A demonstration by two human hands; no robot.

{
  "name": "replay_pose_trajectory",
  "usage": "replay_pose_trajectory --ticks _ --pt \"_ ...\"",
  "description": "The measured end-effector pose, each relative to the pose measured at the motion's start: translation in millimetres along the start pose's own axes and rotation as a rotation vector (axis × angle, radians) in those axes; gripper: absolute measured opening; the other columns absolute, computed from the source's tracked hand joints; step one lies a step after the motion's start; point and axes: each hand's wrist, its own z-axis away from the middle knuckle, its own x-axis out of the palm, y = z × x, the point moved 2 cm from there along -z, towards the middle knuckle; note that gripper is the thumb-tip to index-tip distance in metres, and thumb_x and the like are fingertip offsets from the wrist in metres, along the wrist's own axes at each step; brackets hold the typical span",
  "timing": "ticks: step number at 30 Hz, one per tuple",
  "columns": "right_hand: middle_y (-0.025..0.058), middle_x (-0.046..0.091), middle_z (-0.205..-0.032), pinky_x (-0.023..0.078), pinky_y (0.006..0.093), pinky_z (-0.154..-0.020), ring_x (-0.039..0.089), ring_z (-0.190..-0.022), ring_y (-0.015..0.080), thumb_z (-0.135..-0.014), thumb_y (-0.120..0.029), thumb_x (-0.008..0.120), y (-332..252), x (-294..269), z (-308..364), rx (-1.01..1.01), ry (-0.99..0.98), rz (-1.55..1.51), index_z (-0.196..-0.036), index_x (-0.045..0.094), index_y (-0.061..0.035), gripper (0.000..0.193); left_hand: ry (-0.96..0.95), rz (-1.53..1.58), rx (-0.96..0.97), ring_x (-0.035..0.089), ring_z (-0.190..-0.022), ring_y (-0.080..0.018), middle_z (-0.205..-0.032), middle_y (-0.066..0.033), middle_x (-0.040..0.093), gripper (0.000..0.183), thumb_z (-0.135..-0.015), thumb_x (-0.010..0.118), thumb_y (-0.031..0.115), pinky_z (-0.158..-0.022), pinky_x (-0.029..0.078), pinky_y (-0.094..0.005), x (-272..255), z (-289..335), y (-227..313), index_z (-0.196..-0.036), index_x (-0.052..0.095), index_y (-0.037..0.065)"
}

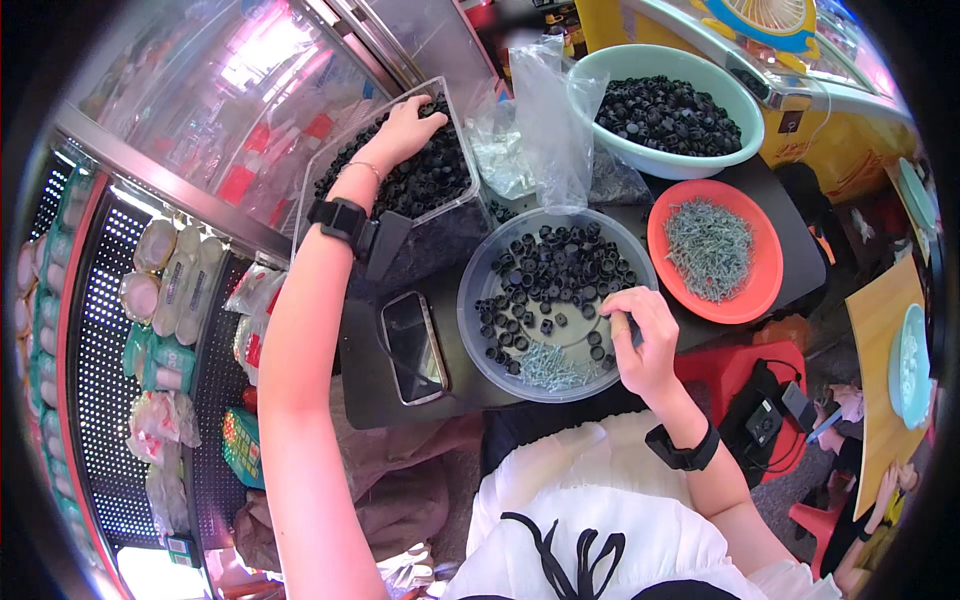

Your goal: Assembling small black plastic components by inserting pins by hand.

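Note:
My left hand [405, 130] reaches over a clear plastic bin [470, 185] heaped with small black plastic caps [415, 188]. Its thumb and forefinger are apart among the caps; the other fingers are partly hidden. My right hand [645, 338] hovers over the right side of a round clear tub [473, 345]. There the thumb and forefinger are pinched together, and what they hold is too small to make out. Inside the tub, black caps [565, 265] spread over the far part, and a small pile of silvery screws [555, 368] lies at the near side.
A red-orange plate of screws [765, 285] sits right of the tub. Behind are a pale green basin [690, 165] of black caps and clear plastic bags [548, 120]. A phone [413, 345] lies on the dark table. Right of me stands a red stool [735, 375] with black devices.

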Motion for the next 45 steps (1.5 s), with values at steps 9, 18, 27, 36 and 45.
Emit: replay_pose_trajectory --ticks 9,18,27,36,45 --pt "0.0132 0.066 -0.087 0.046 0.0384 -0.074 0.063 -0.081 0.0315 -0.073 0.003 0.058 3 -2 1 0.017 0.019 0.003 -0.09 0.064 -0.0024 0.019 -0.433 0.011 -0.057 0.042 -0.143 -0.0303 -0.152 -0.0188 0.047 0.076 -0.097 0.057 0.053 -0.118 0.033 -0.0384 -3 33 10 -0.151 0.041 0.002" --pt "0.013 0.067 -0.087 0.046 0.0378 -0.075 0.063 -0.08 0.031 -0.073 0.004 0.057 2 -1 -1 0.034 0.01 -0.01 -0.09 0.064 -0.0017 0.019 -0.189 -0.25 0.048 0.057 -0.123 -0.0408 -0.134 -0.0232 0.055 0.053 -0.1 0.052 0.047 -0.105 0.046 -0.0437 3 83 4 -0.139 0.052 0.011" --pt "0.0126 0.066 -0.086 0.046 0.037 -0.075 0.062 -0.079 0.0308 -0.074 0.006 0.057 5 1 1 0.041 0.027 -0.016 -0.09 0.064 -0.0018 0.02 0.056 -0.298 0.061 0.067 -0.091 -0.0457 -0.092 -0.0277 0.069 0.043 -0.102 0.051 0.045 -0.082 0.054 -0.0506 2 85 -5 -0.108 0.069 0.007" --pt "0.0132 0.066 -0.087 0.047 0.038 -0.076 0.062 -0.081 0.0314 -0.073 0.006 0.057 3 1 3 0.059 0.031 -0.018 -0.09 0.064 -0.0017 0.019 0.287 -0.346 0.128 0.068 -0.086 -0.042 -0.092 -0.0195 0.072 0.038 -0.1 0.056 0.043 -0.075 0.054 -0.0492 -13 90 8 -0.101 0.071 0.008" --pt "0.0132 0.066 -0.086 0.047 0.0384 -0.075 0.062 -0.08 0.0319 -0.074 0.006 0.058 4 0 1 0.023 0.032 -0.011 -0.089 0.064 -0.0015 0.018 0.384 -0.29 0.393 0.065 -0.075 -0.0392 -0.086 -0.0157 0.068 0.027 -0.097 0.064 0.033 -0.067 0.052 -0.0458 -24 95 84 -0.092 0.066 0.006"
